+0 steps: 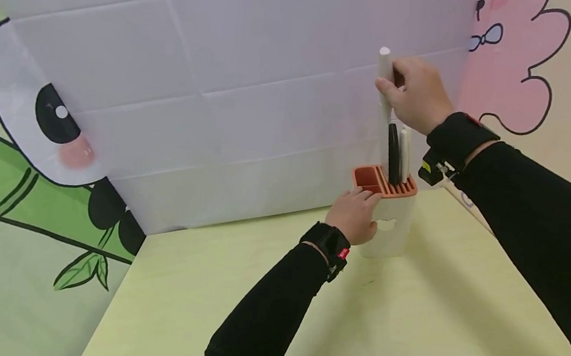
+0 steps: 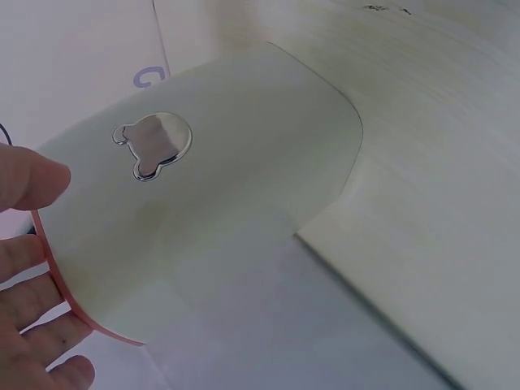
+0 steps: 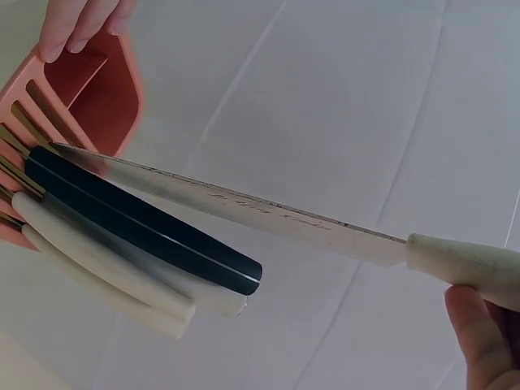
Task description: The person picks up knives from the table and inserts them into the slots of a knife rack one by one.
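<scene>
My right hand (image 1: 423,95) grips the white handle of a kitchen knife (image 3: 268,211) above a knife holder (image 1: 392,240). The blade points down, and its tip is right at a slot in the holder's orange top (image 3: 36,97). A black-handled knife (image 3: 146,219) and several white-handled ones (image 3: 101,264) stand in the other slots. My left hand (image 1: 354,214) holds the holder at its rim, fingers over the edge by the open compartment (image 1: 367,177) and thumb against the white front. A shiny bear-shaped mark (image 2: 158,142) shows on that front.
The holder stands on a pale yellow table (image 1: 251,291), close to its back edge. A white wall covering (image 1: 251,109) with cartoon figures rises right behind it. A pink cartoon animal (image 1: 515,69) is at the right.
</scene>
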The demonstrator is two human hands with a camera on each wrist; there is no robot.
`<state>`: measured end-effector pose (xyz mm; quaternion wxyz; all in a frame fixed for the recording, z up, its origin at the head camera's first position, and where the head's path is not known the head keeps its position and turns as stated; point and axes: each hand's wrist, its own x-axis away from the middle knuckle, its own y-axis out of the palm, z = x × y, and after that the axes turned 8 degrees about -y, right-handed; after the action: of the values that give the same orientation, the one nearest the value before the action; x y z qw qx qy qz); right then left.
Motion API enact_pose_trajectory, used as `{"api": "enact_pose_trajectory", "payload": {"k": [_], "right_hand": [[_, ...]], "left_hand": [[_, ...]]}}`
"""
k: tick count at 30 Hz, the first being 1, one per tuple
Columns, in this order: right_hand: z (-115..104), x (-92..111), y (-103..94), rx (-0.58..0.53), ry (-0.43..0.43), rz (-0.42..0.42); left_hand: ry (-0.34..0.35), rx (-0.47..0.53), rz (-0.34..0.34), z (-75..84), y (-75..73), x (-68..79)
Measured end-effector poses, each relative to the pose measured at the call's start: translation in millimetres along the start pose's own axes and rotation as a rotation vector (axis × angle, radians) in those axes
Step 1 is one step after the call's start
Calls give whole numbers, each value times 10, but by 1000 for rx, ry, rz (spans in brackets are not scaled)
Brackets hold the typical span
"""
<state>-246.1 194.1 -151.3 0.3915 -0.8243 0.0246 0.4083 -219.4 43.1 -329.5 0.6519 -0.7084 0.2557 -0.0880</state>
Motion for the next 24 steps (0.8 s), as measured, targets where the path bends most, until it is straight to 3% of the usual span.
{"api": "enact_pose_trajectory", "payload": {"k": [11, 24], "right_hand": [[89, 14, 59, 32, -1, -5], [316, -12, 234, 30, 135, -77]], "left_hand": [[-3, -17, -7, 43, -62, -5], [-4, -22, -24, 92, -80, 12]]}}
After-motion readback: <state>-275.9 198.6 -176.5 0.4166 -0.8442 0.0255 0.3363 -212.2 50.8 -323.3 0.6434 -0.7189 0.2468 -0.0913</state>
